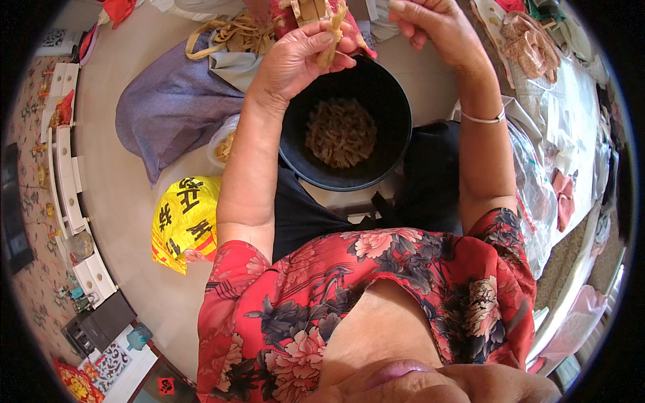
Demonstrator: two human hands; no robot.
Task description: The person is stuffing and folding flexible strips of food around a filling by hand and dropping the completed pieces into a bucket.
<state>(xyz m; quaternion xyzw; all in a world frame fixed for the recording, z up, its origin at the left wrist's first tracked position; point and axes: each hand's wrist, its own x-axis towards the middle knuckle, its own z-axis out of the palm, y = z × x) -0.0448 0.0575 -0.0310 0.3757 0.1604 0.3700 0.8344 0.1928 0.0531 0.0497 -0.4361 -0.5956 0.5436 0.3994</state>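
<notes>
My left hand [295, 62] is raised over the left rim of a black bucket [293, 138]. Thumb and fingers close round a pale tan dried strip [334, 39] that stands up between them. Brownish shreds [341, 132] lie heaped at the bucket's bottom. Up and to the right, my right hand [437, 27] is held with curled fingers, thumb against fingertip near the top edge; whatever it pinches, if anything, does not show. Beyond my left hand, a light wooden piece [310, 11] rests on a red cloth-covered support [285, 25], partly cut off by the frame.
Left of the bucket lies a blue-grey cloth [178, 101], with long tan strips [245, 32] behind it. A clear tub [220, 144] of yellowish pieces and a yellow plastic bag [185, 218] sit beside my left arm. Clear plastic [534, 195] and fabrics crowd the right side.
</notes>
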